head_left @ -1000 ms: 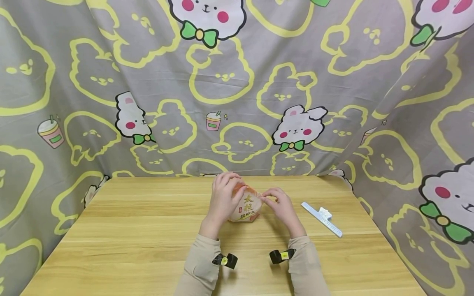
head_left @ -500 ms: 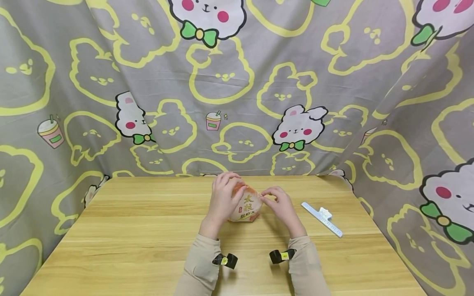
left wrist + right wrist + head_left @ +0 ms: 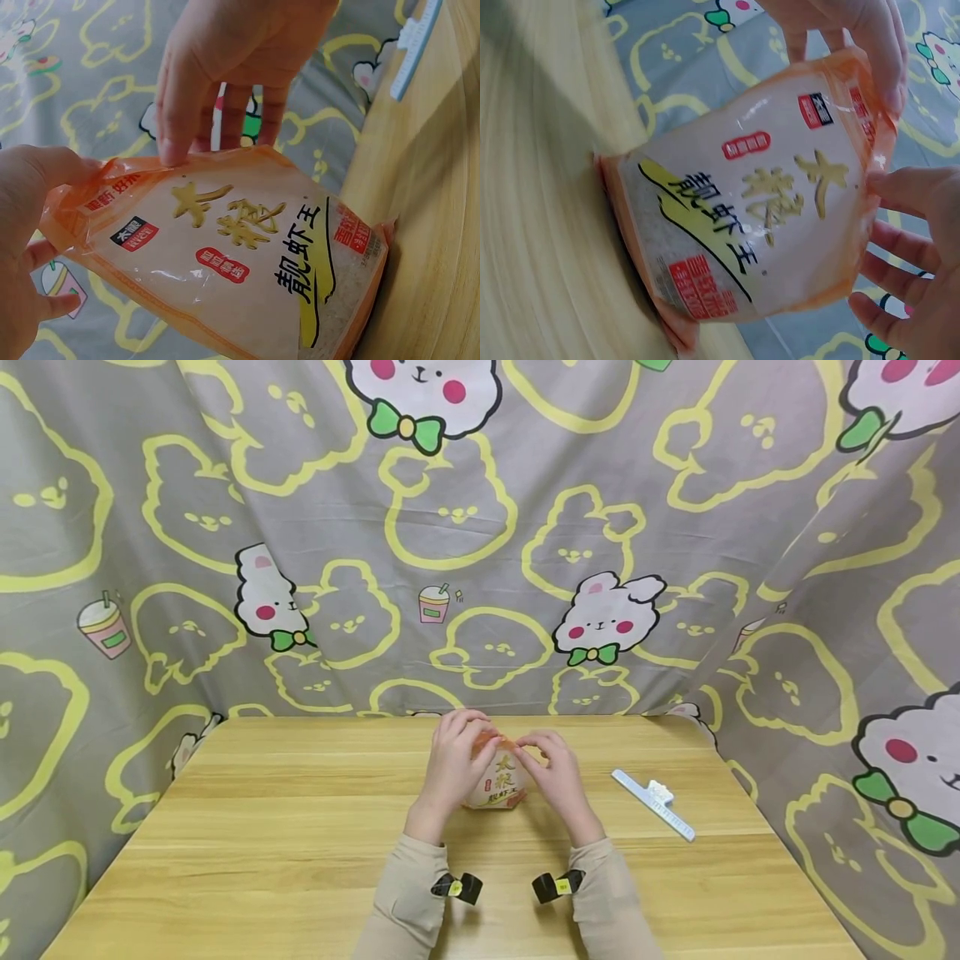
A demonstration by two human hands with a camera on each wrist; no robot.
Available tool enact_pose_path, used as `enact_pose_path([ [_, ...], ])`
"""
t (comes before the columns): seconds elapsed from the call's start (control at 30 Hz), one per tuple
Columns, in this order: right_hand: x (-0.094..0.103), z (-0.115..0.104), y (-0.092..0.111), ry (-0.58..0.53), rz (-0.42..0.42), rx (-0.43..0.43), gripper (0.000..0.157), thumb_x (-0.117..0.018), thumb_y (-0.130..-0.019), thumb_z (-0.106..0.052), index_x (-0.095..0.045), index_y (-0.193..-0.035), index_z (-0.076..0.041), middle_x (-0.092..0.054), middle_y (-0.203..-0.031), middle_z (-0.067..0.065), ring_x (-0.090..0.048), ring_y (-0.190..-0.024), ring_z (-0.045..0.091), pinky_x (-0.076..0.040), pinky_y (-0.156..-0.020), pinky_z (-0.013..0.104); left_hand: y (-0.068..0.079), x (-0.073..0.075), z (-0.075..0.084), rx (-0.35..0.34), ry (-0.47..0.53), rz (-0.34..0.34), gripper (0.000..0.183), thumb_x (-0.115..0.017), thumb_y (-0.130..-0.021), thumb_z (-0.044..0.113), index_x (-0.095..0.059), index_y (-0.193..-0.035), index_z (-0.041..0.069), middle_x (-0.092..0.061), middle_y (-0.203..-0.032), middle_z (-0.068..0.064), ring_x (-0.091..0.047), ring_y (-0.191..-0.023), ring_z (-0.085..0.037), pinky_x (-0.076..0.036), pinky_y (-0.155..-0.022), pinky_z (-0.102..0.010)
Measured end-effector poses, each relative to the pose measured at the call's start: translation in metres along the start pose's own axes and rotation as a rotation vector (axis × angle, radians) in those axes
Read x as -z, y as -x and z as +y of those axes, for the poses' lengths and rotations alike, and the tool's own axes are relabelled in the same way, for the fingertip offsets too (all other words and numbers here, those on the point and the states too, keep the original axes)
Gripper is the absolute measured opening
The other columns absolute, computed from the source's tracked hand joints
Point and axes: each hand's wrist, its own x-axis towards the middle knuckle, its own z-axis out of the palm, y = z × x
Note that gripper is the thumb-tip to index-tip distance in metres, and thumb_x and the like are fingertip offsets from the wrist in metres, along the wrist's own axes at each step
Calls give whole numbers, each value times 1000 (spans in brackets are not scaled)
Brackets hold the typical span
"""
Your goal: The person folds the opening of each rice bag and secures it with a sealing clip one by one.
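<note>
A bag of rice (image 3: 498,783) stands upright on the table, its white-and-orange front turned toward me, with grains showing through the lower part (image 3: 337,300). My left hand (image 3: 453,756) pinches its folded top at the left corner, thumb in front and fingers behind. From the other side, my right hand (image 3: 557,770) pinches the top edge near the middle, thumb on the printed front. In the right wrist view, the right fingers (image 3: 896,244) reach behind the orange top edge. The bag's back is hidden.
A pale blue bag clip (image 3: 654,804), long and straight, lies on the wooden table (image 3: 262,860) to the right of my right hand. Grey curtains (image 3: 465,552) printed with cartoon animals hang around the back and sides.
My right hand has moved left along the bag's top, from its right corner toward the middle, folding that corner in. My left hand keeps its place on the bag.
</note>
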Motion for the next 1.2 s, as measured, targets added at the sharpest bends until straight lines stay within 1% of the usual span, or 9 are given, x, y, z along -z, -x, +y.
enact_pose_path([
  [0.07, -2, -3, 0, 0, 24, 21, 13, -74, -85, -14, -73, -96, -6, -68, -105, 13, -64, -100, 28, -52, -81, 41, 0, 0, 0, 2, 0, -2, 7, -72, -87, 16, -70, -92, 10, -66, -109, -6, -53, -114, -28, -41, -103, -49],
  [0.13, -3, -5, 0, -6, 42, 36, 12, -74, -85, -13, -73, -95, -6, -68, -104, 12, -64, -99, 27, -52, -80, 42, 0, 0, 0, -1, -3, -1, 7, -72, -87, 16, -70, -92, 11, -66, -109, -6, -53, -114, -28, -41, -102, -49],
  [0.3, -4, -9, 0, -29, 68, 67, 10, -74, -85, -13, -73, -94, -7, -68, -100, 11, -64, -96, 26, -52, -80, 49, 0, 0, 0, -1, 3, -7, 6, -73, -87, 16, -70, -90, 11, -65, -109, -5, -53, -113, -27, -41, -102, -47],
  [0.47, -4, -13, 0, -53, 72, 79, 14, -72, -87, -14, -73, -100, -8, -68, -103, 11, -64, -100, 26, -53, -82, 51, -1, 1, 1, -4, 15, -17, 8, -73, -87, 17, -69, -89, 11, -65, -109, -5, -53, -113, -27, -41, -103, -45],
  [0.57, -5, -15, 0, -49, 70, 92, 17, -71, -88, -15, -74, -104, -10, -68, -105, 10, -64, -101, 25, -53, -81, 44, -1, 1, 0, -10, 20, -18, 8, -73, -86, 17, -69, -89, 10, -65, -109, -5, -53, -113, -27, -41, -103, -46],
  [0.7, -8, -15, 1, -44, 72, 116, 12, -71, -87, -13, -74, -99, -11, -68, -103, 8, -64, -99, 22, -51, -80, 33, -1, 1, 0, -18, 32, -12, 6, -73, -86, 15, -69, -89, 10, -66, -108, -5, -54, -111, -27, -42, -102, -47],
  [0.77, -9, -15, 1, -48, 78, 123, 9, -71, -87, -12, -74, -96, -10, -68, -102, 8, -64, -97, 22, -51, -80, 30, 0, 1, 0, -22, 35, -8, 6, -73, -86, 15, -69, -89, 11, -66, -108, -6, -54, -110, -27, -42, -102, -48],
  [0.93, -10, -15, 1, -50, 92, 120, 6, -71, -87, -10, -73, -92, -9, -68, -100, 9, -64, -95, 22, -51, -80, 31, 0, 0, 0, -26, 31, -11, 8, -74, -85, 17, -69, -89, 12, -66, -106, -5, -55, -109, -26, -43, -101, -49],
  [1.2, -11, -15, 1, -34, 109, 129, 3, -71, -86, -8, -73, -89, -8, -68, -98, 10, -64, -93, 22, -53, -80, 35, 0, 0, 0, -33, 23, -33, 12, -75, -85, 22, -68, -90, 14, -66, -106, -2, -56, -108, -26, -43, -101, -48],
])
